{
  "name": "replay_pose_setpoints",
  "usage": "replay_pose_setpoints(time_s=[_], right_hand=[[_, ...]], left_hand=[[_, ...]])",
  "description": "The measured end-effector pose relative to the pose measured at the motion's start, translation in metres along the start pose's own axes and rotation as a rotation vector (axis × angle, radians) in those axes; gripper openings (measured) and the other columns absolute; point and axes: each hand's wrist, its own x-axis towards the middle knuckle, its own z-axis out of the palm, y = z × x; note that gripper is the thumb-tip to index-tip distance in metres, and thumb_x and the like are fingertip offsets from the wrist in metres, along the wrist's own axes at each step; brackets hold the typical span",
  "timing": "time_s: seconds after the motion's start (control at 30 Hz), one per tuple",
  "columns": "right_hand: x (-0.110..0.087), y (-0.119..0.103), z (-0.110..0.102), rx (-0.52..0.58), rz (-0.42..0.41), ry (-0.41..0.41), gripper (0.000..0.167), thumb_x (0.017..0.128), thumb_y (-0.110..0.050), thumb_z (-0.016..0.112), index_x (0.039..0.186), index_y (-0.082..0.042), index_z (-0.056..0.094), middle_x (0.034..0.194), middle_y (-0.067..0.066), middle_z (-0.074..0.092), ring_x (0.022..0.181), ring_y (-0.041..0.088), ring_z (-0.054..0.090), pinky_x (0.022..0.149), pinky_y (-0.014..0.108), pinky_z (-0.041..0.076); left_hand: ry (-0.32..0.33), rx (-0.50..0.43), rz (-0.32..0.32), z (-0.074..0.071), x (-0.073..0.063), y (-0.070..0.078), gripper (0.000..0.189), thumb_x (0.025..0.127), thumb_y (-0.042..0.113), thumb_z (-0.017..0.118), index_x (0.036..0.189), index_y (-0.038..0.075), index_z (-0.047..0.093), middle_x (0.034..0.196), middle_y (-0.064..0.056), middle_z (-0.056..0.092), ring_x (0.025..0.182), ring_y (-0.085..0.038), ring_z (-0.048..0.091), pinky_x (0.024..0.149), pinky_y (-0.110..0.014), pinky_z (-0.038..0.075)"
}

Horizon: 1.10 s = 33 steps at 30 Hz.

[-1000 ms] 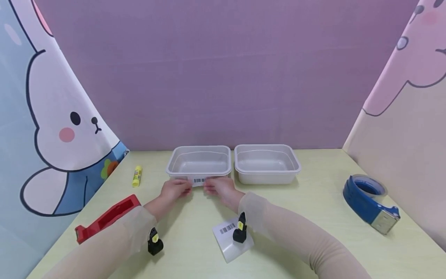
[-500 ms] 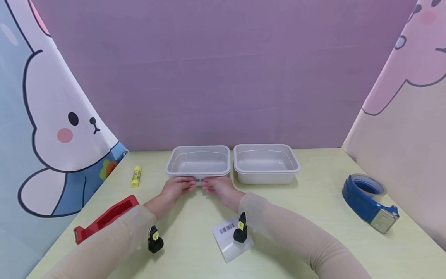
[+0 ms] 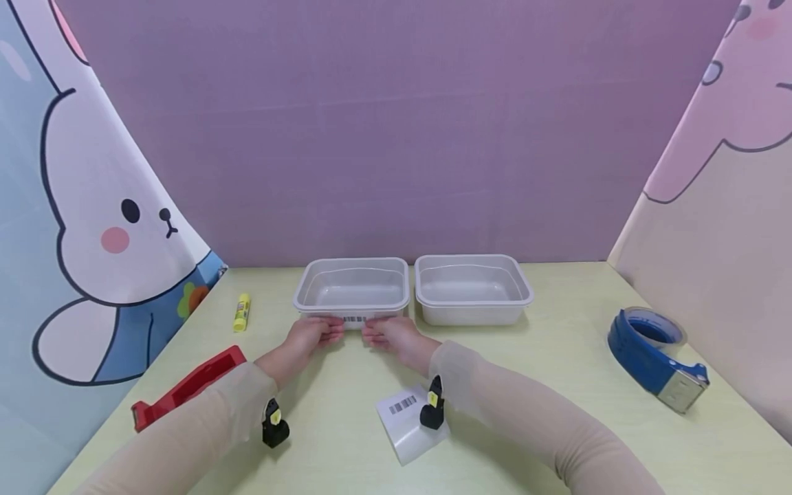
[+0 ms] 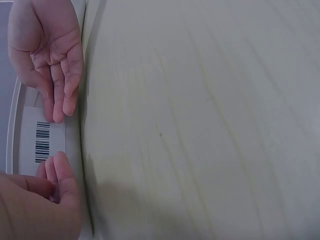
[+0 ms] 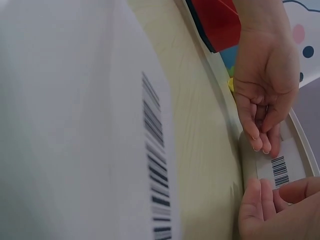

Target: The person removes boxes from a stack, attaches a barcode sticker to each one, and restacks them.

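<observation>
A white barcode label (image 3: 354, 319) lies flat on the front wall of the left white plastic tub (image 3: 353, 309). My left hand (image 3: 312, 334) touches that wall at the label's left end with fairly straight fingers. At the other end, my right hand (image 3: 396, 336) rests its fingertips on the label's edge. Bars of the label (image 4: 42, 142) show between both hands in the left wrist view. Neither hand grips anything. A white sheet with a second barcode label (image 3: 411, 426) lies under my right wrist, and its barcode (image 5: 156, 165) looms close in the right wrist view.
Another white tub (image 3: 475, 313) stands right of the first. A blue tape dispenser (image 3: 656, 357) with a tape roll sits at the far right. At left are a yellow glue stick (image 3: 242, 313) and a red tool-like object (image 3: 192, 385), partly behind my left sleeve.
The label, earlier held between both hands in front of the tub, now lies against its front wall. My fingers closed in over it, then parted slightly, showing the barcode again.
</observation>
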Motion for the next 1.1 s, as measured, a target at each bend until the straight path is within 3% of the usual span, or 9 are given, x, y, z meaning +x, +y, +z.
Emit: replay_pose_setpoints(time_s=[0.1, 0.33, 0.77, 1.1], right_hand=[[-0.001, -0.001, -0.001, 0.006, 0.005, -0.018, 0.026, 0.093, 0.000, 0.055, 0.116, 0.010, 0.060, 0.109, 0.023, 0.069, 0.098, 0.028, 0.070, 0.087, 0.033, 0.058], [0.003, 0.000, -0.005, 0.012, 0.061, -0.033, 0.030, 0.095, 0.001, 0.051, 0.124, 0.010, 0.055, 0.122, 0.027, 0.062, 0.110, 0.033, 0.064, 0.095, 0.035, 0.055], [0.001, 0.001, -0.009, -0.005, 0.096, -0.062, 0.034, 0.096, 0.003, 0.046, 0.128, 0.012, 0.052, 0.126, 0.029, 0.059, 0.114, 0.035, 0.062, 0.092, 0.032, 0.056], [-0.003, -0.009, -0.013, 0.067, 0.088, -0.092, 0.036, 0.092, 0.004, 0.052, 0.128, 0.008, 0.053, 0.130, 0.029, 0.056, 0.111, 0.033, 0.063, 0.099, 0.036, 0.052]], left_hand=[[-0.003, -0.004, -0.009, -0.002, 0.001, -0.002, 0.031, 0.095, -0.009, 0.040, 0.122, -0.019, 0.051, 0.108, -0.026, 0.067, 0.078, -0.014, 0.069, 0.086, -0.033, 0.059], [-0.004, 0.027, -0.026, -0.001, -0.001, 0.000, 0.031, 0.095, -0.008, 0.040, 0.120, -0.018, 0.053, 0.100, -0.022, 0.069, 0.077, -0.013, 0.068, 0.082, -0.029, 0.060], [0.013, 0.023, -0.096, -0.003, -0.003, -0.002, 0.033, 0.093, -0.009, 0.038, 0.122, -0.019, 0.052, 0.089, -0.014, 0.068, 0.076, -0.013, 0.067, 0.080, -0.028, 0.060], [0.029, 0.040, -0.040, -0.005, -0.007, 0.010, 0.033, 0.094, -0.006, 0.042, 0.123, -0.016, 0.052, 0.098, -0.018, 0.070, 0.078, -0.014, 0.068, 0.082, -0.031, 0.060]])
